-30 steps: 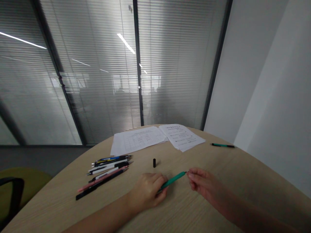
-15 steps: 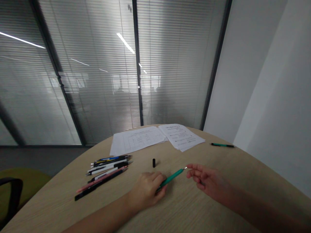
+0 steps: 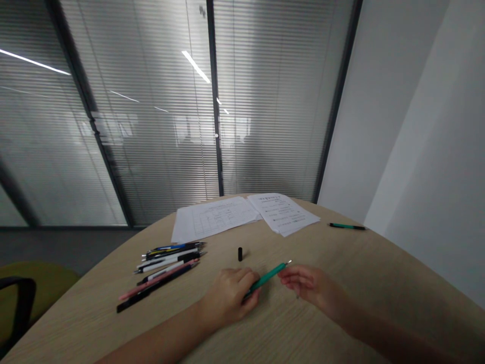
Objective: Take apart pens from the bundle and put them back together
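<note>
A green pen with a thin metal tip is held slantwise in my left hand. The fingers are wrapped round its lower end, and the tip points up and to the right. My right hand hovers just below the tip, its fingers loosely stretched towards the barrel and slightly blurred. I cannot tell whether its fingertips touch the pen, and nothing shows plainly in them. A small black cap-like cylinder stands upright on the table beyond my left hand.
Several pens lie in a bunch on the left of the round wooden table. Printed sheets lie at the far edge. Another green and black pen rests at the right. A chair stands at the left.
My right hand has shifted a little left and down, from the pen's tip to beside the barrel, its fingers drawn closer together. My left hand and the pen have stayed put.
</note>
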Motion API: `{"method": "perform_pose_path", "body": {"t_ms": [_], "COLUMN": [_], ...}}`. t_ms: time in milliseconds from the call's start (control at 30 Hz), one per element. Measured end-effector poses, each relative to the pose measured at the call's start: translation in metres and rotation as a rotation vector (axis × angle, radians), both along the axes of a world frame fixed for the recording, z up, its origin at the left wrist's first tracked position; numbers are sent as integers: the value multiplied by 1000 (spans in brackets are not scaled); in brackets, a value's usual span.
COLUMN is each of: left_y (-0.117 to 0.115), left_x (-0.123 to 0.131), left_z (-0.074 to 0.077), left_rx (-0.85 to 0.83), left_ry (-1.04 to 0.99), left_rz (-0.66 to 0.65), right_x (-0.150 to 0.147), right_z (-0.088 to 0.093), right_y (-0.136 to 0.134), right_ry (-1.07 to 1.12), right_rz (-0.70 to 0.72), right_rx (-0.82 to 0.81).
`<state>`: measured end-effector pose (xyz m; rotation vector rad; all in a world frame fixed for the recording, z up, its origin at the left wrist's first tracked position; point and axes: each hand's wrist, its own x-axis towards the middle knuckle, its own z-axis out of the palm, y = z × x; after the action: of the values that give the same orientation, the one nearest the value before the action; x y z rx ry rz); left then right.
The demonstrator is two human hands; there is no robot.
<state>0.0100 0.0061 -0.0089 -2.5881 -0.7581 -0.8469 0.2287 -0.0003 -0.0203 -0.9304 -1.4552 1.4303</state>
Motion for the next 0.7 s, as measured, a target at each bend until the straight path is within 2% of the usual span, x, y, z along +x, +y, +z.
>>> {"method": "perform_pose_path", "body": {"t_ms": [100,200,300,500,700], "left_y": [0,0,1,1,0], "left_x": [0,0,0,0,0], "left_z": [0,0,0,-1,0], "left_rx": [-6,-15,-20,-15,-17], "left_ry": [0,4,5,-3,6], "left_rz": [1,-4,-16,-8,4], "right_x": [-3,-2,3,13,9], "right_z": [-12,-15,-4,22,18], "right_y": [-3,-5,-6,-7,-9], "right_ry": [-106,-183,-343,-796,-1026], "right_rz": [13,27,35,80,163], "right_rx": [96,200,359,841,1002]}}
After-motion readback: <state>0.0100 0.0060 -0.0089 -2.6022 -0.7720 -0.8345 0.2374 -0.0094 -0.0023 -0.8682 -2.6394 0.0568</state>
